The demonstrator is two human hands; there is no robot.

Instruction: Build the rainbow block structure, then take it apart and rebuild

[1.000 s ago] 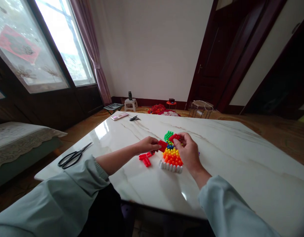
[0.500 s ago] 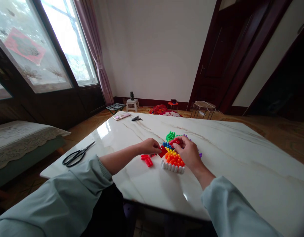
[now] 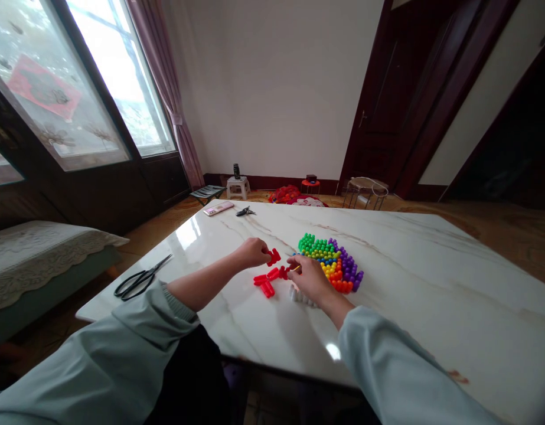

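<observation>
My left hand point(image 3: 253, 254) is closed, pinching a knobbly red plastic toy piece point(image 3: 273, 257) raised over the table. To its right, my right hand point(image 3: 314, 280) has its thumb and fingers bent around the end of another red toy piece point(image 3: 283, 272), low over the table; its grip is partly hidden. Several loose red pieces point(image 3: 267, 288) lie below and between the hands. Beyond the right hand, knobbly toy pieces sit grouped by colour: green point(image 3: 314, 243), purple point(image 3: 349, 268), orange point(image 3: 342, 285) and yellow point(image 3: 328, 269). A white row point(image 3: 301, 296) lies partly under the right hand.
The marble-patterned table point(image 3: 414, 283) bears black-handled scissors point(image 3: 142, 278) at the left. A phone point(image 3: 218, 208) and small dark pliers or clippers point(image 3: 245, 211) lie near the far edge. Stools point(image 3: 238, 188) stand by the wall beyond.
My right hand has moved left and down, from above the coloured pieces to beside the loose red ones. My left hand has drawn back left and up with a red piece.
</observation>
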